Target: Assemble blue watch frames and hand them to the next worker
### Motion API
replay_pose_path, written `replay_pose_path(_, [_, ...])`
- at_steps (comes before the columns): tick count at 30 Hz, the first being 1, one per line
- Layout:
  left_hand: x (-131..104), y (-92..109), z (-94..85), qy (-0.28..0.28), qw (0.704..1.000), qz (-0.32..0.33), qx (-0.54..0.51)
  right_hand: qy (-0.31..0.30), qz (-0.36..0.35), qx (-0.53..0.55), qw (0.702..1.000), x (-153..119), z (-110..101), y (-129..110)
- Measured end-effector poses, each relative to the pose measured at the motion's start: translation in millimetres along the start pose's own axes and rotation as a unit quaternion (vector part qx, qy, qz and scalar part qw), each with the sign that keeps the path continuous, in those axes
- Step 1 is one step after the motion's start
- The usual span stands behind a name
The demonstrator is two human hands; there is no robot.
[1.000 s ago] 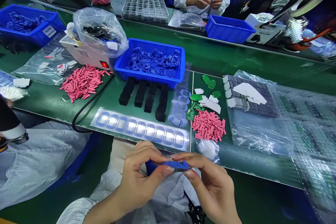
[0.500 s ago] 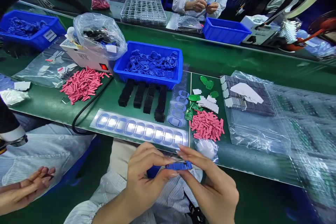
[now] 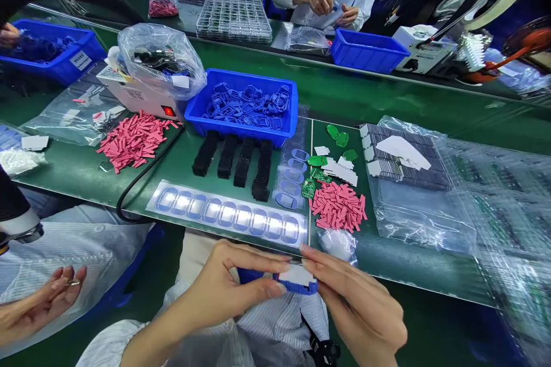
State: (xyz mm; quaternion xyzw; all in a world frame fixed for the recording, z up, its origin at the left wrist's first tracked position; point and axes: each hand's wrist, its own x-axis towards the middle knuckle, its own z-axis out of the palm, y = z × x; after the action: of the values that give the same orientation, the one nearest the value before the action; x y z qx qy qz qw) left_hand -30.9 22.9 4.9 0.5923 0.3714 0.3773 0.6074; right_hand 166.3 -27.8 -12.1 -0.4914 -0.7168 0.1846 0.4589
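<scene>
Between my two hands, in front of the table's near edge, is a small blue casing (image 3: 297,285) with a flat white piece (image 3: 296,275) showing in its top. My left hand (image 3: 241,278) pinches its left end between thumb and fingers. At the right end, my right hand (image 3: 353,298) grips it, fingertips on the upper edge. Just beyond my hands lies a clear sheet of oval blue-rimmed stickers (image 3: 228,213). A pile of pink strips (image 3: 338,206) and a small clear bag (image 3: 339,243) are beyond my right hand.
A blue bin (image 3: 241,132) of blue frames stands behind rows of black pieces (image 3: 243,163). Green boards (image 3: 317,160) lie right of it, near a stack of grey pieces (image 3: 408,155). Co-workers' hands show at the left (image 3: 47,298) and across the table (image 3: 321,1).
The blue casing has tilted, so the white piece in it now shows. My hands have shifted slightly down and outward. A co-worker's hand now shows at the far-left bin.
</scene>
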Motion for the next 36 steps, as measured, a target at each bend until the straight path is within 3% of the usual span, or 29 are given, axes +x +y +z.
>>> replay_pose_path(3, [0, -2, 0.5, 0.011, 0.999, -0.016, -0.032, 0.014, 0.046, 0.026, 0.998, -6, 6, -1])
replay_pose_path(6, [-2, -6, 2.9, 0.071, 0.99, 0.104, 0.068, 0.041, 0.202, 0.154, 0.966, -9, 15, -6])
replay_pose_path(8, [-3, -8, 4.3, 0.089, 0.961, 0.209, 0.159, 0.06, 0.3, 0.242, 0.921, -8, 21, -12])
replay_pose_path(10, [-5, -10, 5.8, 0.092, 0.93, 0.27, 0.233, 0.075, 0.37, 0.277, 0.883, -6, 24, -18])
replay_pose_path(12, [-7, -11, 8.1, 0.098, 0.911, 0.284, 0.282, 0.087, 0.413, 0.276, 0.864, -3, 26, -22])
replay_pose_path(15, [-12, -16, 13.2, 0.119, 0.904, 0.271, 0.308, 0.084, 0.418, 0.261, 0.866, 2, 24, -24])
replay_pose_path(18, [-17, -25, 18.3, 0.112, 0.942, 0.201, 0.244, 0.069, 0.393, 0.231, 0.888, 7, 18, -21])
replay_pose_path(20, [-20, -31, 21.0, 0.071, 0.99, 0.071, 0.095, 0.052, 0.351, 0.209, 0.911, 12, 12, -18])
replay_pose_path(21, [-21, -33, 22.3, 0.042, 0.999, -0.018, -0.012, 0.038, 0.318, 0.2, 0.926, 15, 8, -17])
replay_pose_path(23, [-21, -34, 25.3, -0.018, 0.957, -0.186, -0.223, -0.004, 0.254, 0.195, 0.947, 19, 3, -15])
replay_pose_path(25, [-19, -31, 28.9, -0.056, 0.89, -0.284, -0.353, -0.07, 0.238, 0.224, 0.942, 20, 0, -15])
replay_pose_path(28, [-13, -22, 34.4, -0.057, 0.854, -0.313, -0.412, -0.151, 0.294, 0.286, 0.9, 19, 1, -17])
replay_pose_path(32, [-10, -15, 38.4, -0.036, 0.838, -0.32, -0.441, -0.142, 0.343, 0.338, 0.865, 19, 5, -20])
replay_pose_path(34, [-10, -16, 38.5, -0.042, 0.834, -0.313, -0.453, -0.123, 0.333, 0.326, 0.876, 20, 6, -21])
replay_pose_path(36, [-11, -18, 37.7, -0.035, 0.834, -0.304, -0.459, -0.1, 0.277, 0.269, 0.917, 22, 5, -19])
